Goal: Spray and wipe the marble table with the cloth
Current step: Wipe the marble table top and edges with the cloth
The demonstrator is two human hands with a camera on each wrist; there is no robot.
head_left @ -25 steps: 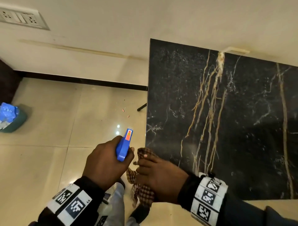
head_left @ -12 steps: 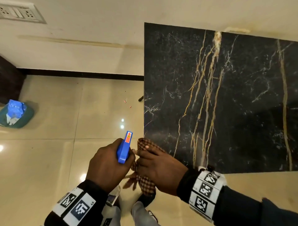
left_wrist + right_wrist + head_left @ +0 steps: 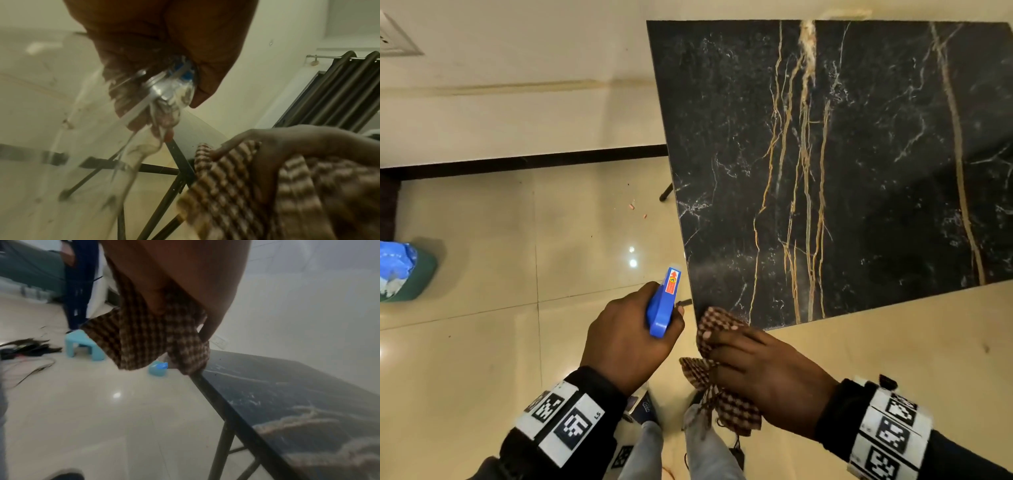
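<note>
Cloth (image 3: 726, 404) bunched in R hand (image 3: 767, 380) grip at table (image 3: 859, 154) corner; L hand (image 3: 626, 339) grips sprayer (image 3: 662, 303).

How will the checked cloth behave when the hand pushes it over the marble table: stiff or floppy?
Probably floppy: the checked cloth hangs in loose folds below the right hand. It looks light, since a few fingers hold it. On the glossy marble table it would likely slide easily and bunch up unless pressed flat.
</note>
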